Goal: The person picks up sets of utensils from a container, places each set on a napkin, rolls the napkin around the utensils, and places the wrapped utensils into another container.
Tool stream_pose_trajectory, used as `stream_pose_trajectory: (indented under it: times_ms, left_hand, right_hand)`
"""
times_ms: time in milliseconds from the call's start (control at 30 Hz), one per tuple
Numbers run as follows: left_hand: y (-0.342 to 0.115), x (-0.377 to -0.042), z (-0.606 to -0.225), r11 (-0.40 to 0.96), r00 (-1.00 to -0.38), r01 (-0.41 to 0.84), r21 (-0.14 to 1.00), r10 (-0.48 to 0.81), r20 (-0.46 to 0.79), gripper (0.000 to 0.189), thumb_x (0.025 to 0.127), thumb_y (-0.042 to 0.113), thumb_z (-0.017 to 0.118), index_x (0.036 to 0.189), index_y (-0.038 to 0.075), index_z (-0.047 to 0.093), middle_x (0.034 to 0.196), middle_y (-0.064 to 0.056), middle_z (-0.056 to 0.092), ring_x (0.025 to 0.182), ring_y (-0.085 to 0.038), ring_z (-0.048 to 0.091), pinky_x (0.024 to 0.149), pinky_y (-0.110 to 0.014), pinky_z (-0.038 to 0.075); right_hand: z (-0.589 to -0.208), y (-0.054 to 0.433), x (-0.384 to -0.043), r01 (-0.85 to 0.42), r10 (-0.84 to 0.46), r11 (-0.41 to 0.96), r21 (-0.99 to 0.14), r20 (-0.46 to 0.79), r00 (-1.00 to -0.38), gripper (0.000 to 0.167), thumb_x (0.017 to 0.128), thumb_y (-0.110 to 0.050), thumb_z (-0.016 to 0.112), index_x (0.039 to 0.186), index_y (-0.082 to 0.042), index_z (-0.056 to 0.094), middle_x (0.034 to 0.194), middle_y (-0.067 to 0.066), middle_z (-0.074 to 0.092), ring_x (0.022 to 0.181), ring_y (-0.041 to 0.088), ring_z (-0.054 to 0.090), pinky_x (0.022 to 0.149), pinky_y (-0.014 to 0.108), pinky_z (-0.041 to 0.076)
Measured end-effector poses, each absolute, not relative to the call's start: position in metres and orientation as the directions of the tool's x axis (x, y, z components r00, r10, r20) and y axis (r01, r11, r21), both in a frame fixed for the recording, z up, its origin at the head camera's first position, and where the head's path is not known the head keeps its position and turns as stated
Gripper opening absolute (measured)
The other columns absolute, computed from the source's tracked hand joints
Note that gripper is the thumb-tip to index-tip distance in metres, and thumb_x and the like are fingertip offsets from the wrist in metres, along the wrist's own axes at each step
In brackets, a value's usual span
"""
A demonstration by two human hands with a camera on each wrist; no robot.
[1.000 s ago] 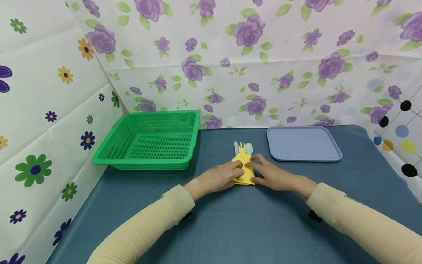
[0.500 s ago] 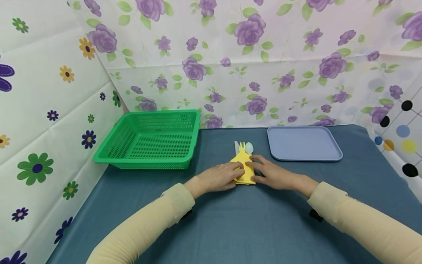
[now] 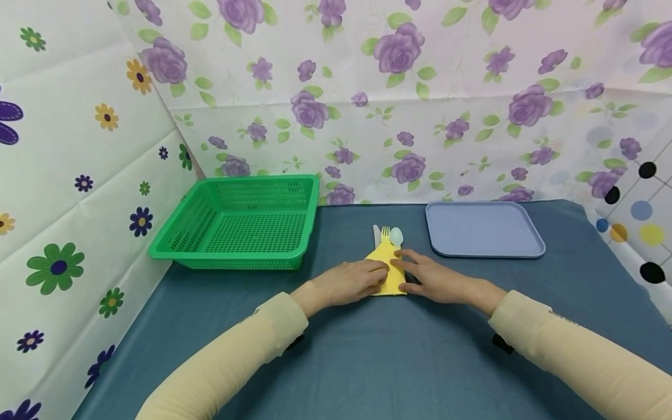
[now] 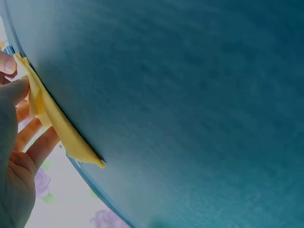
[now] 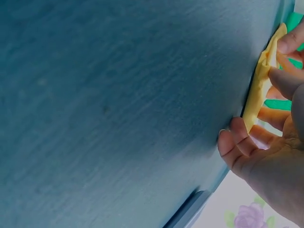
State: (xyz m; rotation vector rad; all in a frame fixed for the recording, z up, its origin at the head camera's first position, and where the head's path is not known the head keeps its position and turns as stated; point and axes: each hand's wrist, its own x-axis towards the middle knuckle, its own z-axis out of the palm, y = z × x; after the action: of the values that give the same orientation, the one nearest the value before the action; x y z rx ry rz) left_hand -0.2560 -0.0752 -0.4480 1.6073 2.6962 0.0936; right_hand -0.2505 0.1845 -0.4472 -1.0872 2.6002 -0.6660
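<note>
A yellow cloth napkin (image 3: 391,281), folded into a narrow pocket, lies on the dark blue tablecloth between the two hands. From its far end stick out a pale knife (image 3: 376,233), a yellow fork (image 3: 385,232) and a light spoon (image 3: 396,236), side by side; their handles are hidden. My left hand (image 3: 350,282) has its fingers curled over the left part of the napkin, thumb at the near end in the left wrist view. My right hand (image 3: 433,279) spreads its fingers along the right edge, fingertips on the cloth; in the right wrist view the outer fingers (image 5: 232,147) rest by the tablecloth.
At the back left stands a green plastic basket (image 3: 226,256) with perforated sides. A blue-grey tray (image 3: 485,228) lies at the back right. Floral sheets (image 3: 346,128) hang behind the table and at its left.
The left hand's fingers have drawn closer together on the napkin, and the napkin's near edge lies straighter. The right hand has barely moved. Basket, tray and cutlery have stayed in place.
</note>
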Motion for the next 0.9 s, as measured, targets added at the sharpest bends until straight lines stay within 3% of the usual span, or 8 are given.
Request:
stream_pose_trajectory:
  times_ms: [133,233,400,567,700,900]
  left_hand:
    - [-0.081,-0.256,-0.449,0.524,-0.524,0.847,0.091,0.851,-0.028,0.036,0.109,0.030,0.058,0.142,0.017,0.056,0.152,0.000,0.053,0.133,-0.015,0.056,0.100,-0.033,0.054]
    - [-0.085,-0.258,-0.449,0.551,-0.549,0.822,0.145,0.834,-0.054,0.043,0.109,0.030,0.057,0.150,0.018,0.052,0.157,-0.001,0.049,0.140,-0.018,0.052,0.109,-0.037,0.050]
    - [-0.090,-0.261,-0.447,0.551,-0.567,0.793,0.260,0.824,-0.019,0.031,0.107,0.025,0.063,0.137,0.020,0.059,0.144,-0.001,0.052,0.124,-0.015,0.058,0.105,-0.030,0.051]
    - [-0.094,-0.260,-0.446,0.553,-0.585,0.758,0.346,0.811,-0.013,0.019,0.101,0.026,0.072,0.118,0.022,0.064,0.134,0.000,0.050,0.111,-0.016,0.056,0.096,-0.031,0.052]
    - [-0.096,-0.260,-0.449,0.525,-0.557,0.785,0.329,0.830,0.005,0.017,0.099,0.028,0.075,0.111,0.022,0.064,0.132,0.000,0.049,0.110,-0.015,0.054,0.094,-0.029,0.051]
    - [-0.095,-0.261,-0.452,0.491,-0.517,0.834,0.254,0.854,0.047,0.011,0.100,0.018,0.071,0.107,0.020,0.063,0.131,-0.003,0.050,0.104,-0.015,0.054,0.087,-0.026,0.051]
  right_hand:
    - [-0.449,0.186,-0.252,-0.593,-0.714,0.630,-0.501,-0.074,-0.696,0.064,0.107,-0.030,0.063,0.160,-0.003,0.039,0.166,0.022,0.027,0.146,0.047,0.037,0.112,0.063,0.040]
    - [-0.449,0.187,-0.253,-0.581,-0.709,0.636,-0.508,-0.089,-0.699,0.065,0.106,-0.031,0.064,0.160,-0.004,0.040,0.167,0.020,0.026,0.148,0.046,0.035,0.113,0.063,0.039]
    - [-0.449,0.187,-0.254,-0.579,-0.708,0.638,-0.508,-0.092,-0.700,0.065,0.106,-0.031,0.064,0.160,-0.004,0.040,0.167,0.020,0.025,0.148,0.047,0.035,0.112,0.063,0.040]
    - [-0.448,0.185,-0.253,-0.580,-0.712,0.631,-0.515,-0.087,-0.697,0.066,0.106,-0.031,0.064,0.160,-0.003,0.039,0.167,0.022,0.026,0.147,0.048,0.036,0.112,0.064,0.040]
    - [-0.446,0.186,-0.252,-0.565,-0.707,0.633,-0.529,-0.099,-0.700,0.066,0.107,-0.032,0.063,0.160,-0.003,0.038,0.167,0.022,0.025,0.147,0.048,0.035,0.112,0.063,0.040]
    - [-0.447,0.187,-0.251,-0.567,-0.701,0.647,-0.510,-0.105,-0.706,0.069,0.107,-0.035,0.062,0.162,-0.004,0.035,0.168,0.021,0.023,0.148,0.047,0.034,0.112,0.062,0.041]
